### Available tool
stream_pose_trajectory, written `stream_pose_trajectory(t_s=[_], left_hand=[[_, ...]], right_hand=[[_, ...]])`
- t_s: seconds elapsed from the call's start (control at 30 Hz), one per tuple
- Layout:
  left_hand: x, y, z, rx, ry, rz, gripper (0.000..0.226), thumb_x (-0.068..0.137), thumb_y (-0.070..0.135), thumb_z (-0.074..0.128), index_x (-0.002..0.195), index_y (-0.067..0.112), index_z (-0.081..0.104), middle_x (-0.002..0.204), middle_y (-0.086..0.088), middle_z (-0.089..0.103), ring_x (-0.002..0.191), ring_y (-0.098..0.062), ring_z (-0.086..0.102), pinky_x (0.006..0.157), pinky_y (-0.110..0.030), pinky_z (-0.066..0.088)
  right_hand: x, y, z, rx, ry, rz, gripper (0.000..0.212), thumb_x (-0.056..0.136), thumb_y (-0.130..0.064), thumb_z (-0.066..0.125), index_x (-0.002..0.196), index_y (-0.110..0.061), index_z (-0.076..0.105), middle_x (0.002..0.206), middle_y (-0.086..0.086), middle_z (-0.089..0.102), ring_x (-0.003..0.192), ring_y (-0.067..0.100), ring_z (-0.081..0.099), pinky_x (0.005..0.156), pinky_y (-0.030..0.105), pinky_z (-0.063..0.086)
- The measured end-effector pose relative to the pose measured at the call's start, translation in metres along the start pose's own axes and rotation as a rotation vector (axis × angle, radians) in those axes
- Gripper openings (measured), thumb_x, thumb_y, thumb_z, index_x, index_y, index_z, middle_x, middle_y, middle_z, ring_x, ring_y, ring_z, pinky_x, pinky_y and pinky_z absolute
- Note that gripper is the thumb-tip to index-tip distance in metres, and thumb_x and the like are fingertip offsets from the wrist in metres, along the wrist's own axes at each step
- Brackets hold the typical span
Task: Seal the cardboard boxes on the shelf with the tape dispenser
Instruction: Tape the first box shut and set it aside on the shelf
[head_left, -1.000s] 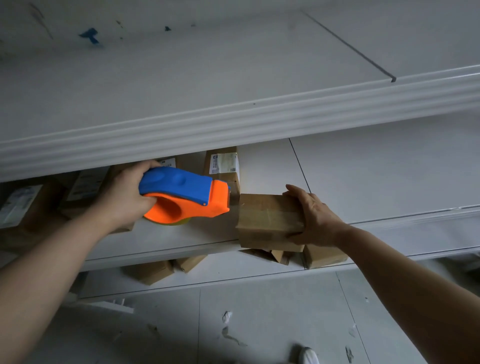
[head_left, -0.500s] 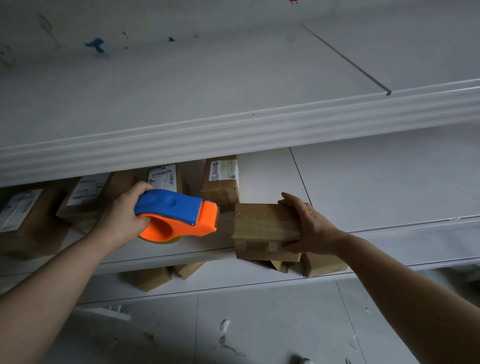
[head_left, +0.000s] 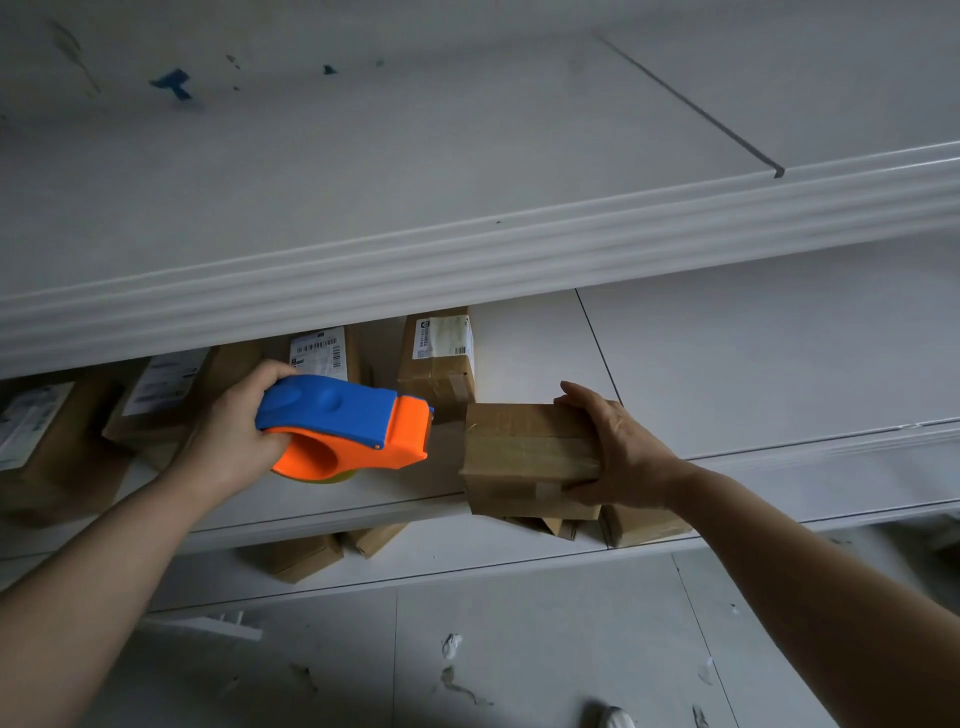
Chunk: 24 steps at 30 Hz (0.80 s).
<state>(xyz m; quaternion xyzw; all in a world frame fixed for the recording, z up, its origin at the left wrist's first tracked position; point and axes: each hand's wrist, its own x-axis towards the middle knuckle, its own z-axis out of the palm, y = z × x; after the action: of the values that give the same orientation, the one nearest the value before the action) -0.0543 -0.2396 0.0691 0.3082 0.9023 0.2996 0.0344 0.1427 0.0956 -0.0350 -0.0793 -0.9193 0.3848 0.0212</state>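
Observation:
My left hand (head_left: 234, 431) grips a blue and orange tape dispenser (head_left: 348, 428) just above the middle shelf (head_left: 363, 499), its orange nose pointing right. A small brown cardboard box (head_left: 524, 457) with clear tape across its top sits at the shelf's front edge. My right hand (head_left: 618, 452) holds this box by its right end, fingers over the top and thumb under the front. A short gap separates the dispenser's nose from the box.
Several labelled cardboard boxes (head_left: 441, 358) stand further back on the same shelf, to the left and behind the dispenser. More boxes (head_left: 306, 556) lie on the lower shelf. The wide top shelf (head_left: 467, 260) overhangs above. Grey floor with debris lies below.
The dispenser and my left hand have drawn back a little to the left, away from the box. My right hand keeps its hold on the box, which has barely moved.

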Motion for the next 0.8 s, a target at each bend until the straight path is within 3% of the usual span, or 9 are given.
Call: stream_pose_trajectory(t_s=[0.13,0.2,0.33,0.57,0.8], left_hand=[[0.001,-0.008,0.006,-0.028,-0.022,-0.005,0.074,0.072,-0.013,0.066,0.091,0.057,0.048,0.096,0.017,0.059,0.088,-0.001,0.056,0.068,-0.022,0.043],[0.003,-0.01,0.009,-0.024,-0.03,-0.008,0.071,0.072,-0.013,0.066,0.093,0.052,0.047,0.095,0.013,0.059,0.087,0.0,0.056,0.068,-0.022,0.043],[0.007,-0.015,0.018,-0.015,-0.04,-0.009,0.064,0.073,-0.013,0.065,0.095,0.044,0.045,0.1,0.0,0.061,0.09,-0.014,0.058,0.069,-0.027,0.044],[0.015,-0.024,0.027,0.007,-0.075,-0.028,0.059,0.073,-0.012,0.066,0.108,0.033,0.048,0.105,-0.001,0.06,0.098,-0.023,0.059,0.076,-0.037,0.048],[0.014,-0.022,0.025,0.016,-0.086,-0.029,0.067,0.074,-0.011,0.066,0.096,0.048,0.043,0.105,0.001,0.058,0.095,-0.018,0.057,0.074,-0.032,0.045]], right_hand=[[0.0,-0.001,0.0,0.016,0.003,0.016,0.122,0.055,-0.023,0.089,0.151,-0.027,0.013,0.143,-0.009,0.037,0.127,0.01,0.031,0.105,0.023,0.031],[0.0,-0.002,0.0,0.02,0.001,0.019,0.122,0.056,-0.022,0.089,0.151,-0.027,0.013,0.143,-0.009,0.037,0.128,0.01,0.031,0.105,0.023,0.031],[0.0,-0.002,-0.001,0.02,-0.014,0.024,0.121,0.056,-0.022,0.089,0.15,-0.028,0.013,0.14,-0.012,0.037,0.127,0.01,0.032,0.106,0.026,0.034],[0.003,0.0,-0.002,0.025,-0.022,0.027,0.121,0.054,-0.022,0.089,0.15,-0.028,0.015,0.134,-0.017,0.037,0.123,0.007,0.033,0.104,0.021,0.031],[0.003,0.0,-0.001,0.024,-0.018,0.029,0.12,0.054,-0.022,0.089,0.15,-0.029,0.016,0.134,-0.016,0.037,0.123,0.005,0.032,0.102,0.019,0.03]])
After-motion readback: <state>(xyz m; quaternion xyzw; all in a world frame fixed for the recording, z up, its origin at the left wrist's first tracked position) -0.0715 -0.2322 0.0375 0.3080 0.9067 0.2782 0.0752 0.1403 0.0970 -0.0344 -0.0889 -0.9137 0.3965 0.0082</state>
